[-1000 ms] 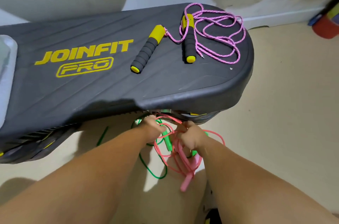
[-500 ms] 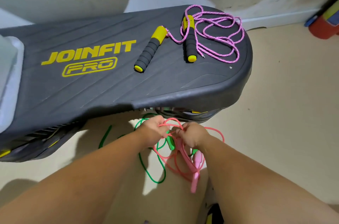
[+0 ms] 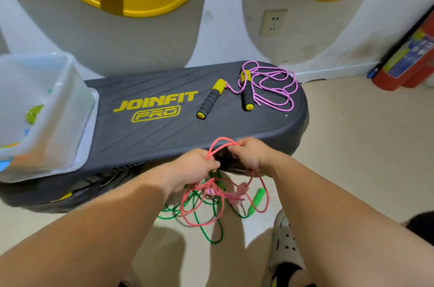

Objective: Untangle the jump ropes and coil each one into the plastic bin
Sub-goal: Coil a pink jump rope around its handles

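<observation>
In front of the black step board [image 3: 164,136], low over the floor, both hands work one tangle. The left hand [image 3: 195,169] is curled round a bunch of coral rope [image 3: 222,138] strands. The right hand [image 3: 252,154] pinches the same rope, and a short loop arches between the two fists. Below them the coral rope and green rope [image 3: 212,241] hang knotted together, with a green handle [image 3: 256,199] and a pink handle [image 3: 242,189] dangling in the mess.

The purple braided rope [image 3: 277,91] lies loose on the board's right end, uncoiled. It is well apart from the plastic bin [image 3: 75,103] on the left end (green and orange bits inside, too blurred to name).

Risks:
- Yanking the loop apart hard would likely cinch the green strands tighter.
- A dangling handle could swing through a loop and add a crossing.
- Slack hanging near the shoe [image 3: 285,237] could get stepped on and jerk the knot.
</observation>
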